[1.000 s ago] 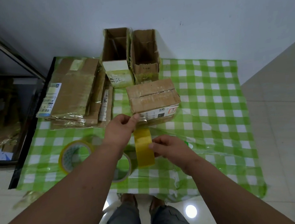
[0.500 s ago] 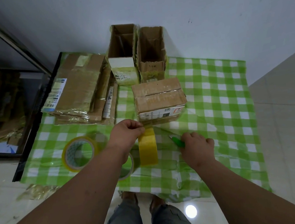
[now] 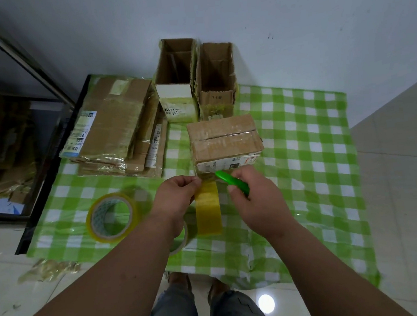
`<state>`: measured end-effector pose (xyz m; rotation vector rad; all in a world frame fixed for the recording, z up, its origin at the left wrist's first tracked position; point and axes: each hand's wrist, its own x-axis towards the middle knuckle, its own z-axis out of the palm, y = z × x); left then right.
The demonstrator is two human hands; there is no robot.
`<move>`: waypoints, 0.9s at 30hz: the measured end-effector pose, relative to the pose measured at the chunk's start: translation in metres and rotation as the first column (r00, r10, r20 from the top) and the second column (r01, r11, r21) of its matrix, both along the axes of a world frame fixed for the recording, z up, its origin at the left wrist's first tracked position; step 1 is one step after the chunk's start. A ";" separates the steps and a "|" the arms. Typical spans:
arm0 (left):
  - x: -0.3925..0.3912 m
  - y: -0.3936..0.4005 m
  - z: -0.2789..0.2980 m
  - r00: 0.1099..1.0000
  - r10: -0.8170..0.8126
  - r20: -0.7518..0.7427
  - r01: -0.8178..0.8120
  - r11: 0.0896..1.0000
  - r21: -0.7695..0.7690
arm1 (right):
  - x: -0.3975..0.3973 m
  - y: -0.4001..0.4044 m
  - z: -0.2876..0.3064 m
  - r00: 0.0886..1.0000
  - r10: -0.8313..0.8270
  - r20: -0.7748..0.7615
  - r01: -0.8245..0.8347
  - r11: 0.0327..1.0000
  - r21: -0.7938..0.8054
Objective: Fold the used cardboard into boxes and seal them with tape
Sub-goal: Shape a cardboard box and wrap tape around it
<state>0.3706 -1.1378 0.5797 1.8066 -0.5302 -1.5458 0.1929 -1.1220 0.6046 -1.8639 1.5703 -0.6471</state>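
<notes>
our left hand (image 3: 178,197) pinches the pulled end of the tape where it runs from the upright yellow tape roll (image 3: 208,210) to the front face of the closed box (image 3: 225,140), thumb and fingers pressed together on the strip. our right hand (image 3: 255,199) has its fingers curled round a green cutter (image 3: 232,182), the tip pointing up and left toward the tape just below the box's printed label. the box sits on the checked cloth of the counter (image 3: 305,146), its top flaps down with a glossy band already along the seam.

we judge this to be the cut that frees the roll from the box. the strip is short and close to our left fingertips, so a slip of the tip could nick them. if the left hand slackens, the tape may sag and fold on itself or wrinkle instead of parting cleanly. a hard pull could drag the light box toward us, or peel the fresh end off the cardboard. the roll stands on edge and could tip or roll away once it is cut loose.

behind stand two open boxes (image 3: 195,78) not yet sealed, a stack of flattened cardboard (image 3: 117,124) waits at the left, and a second tape roll (image 3: 112,216) lies flat near it.
</notes>
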 end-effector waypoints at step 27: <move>-0.005 0.002 0.000 0.995 0.017 0.093 -0.014 0.999 -0.043 | 0.032 -0.021 0.011 0.922 0.135 -0.364 -0.160 0.986 -0.039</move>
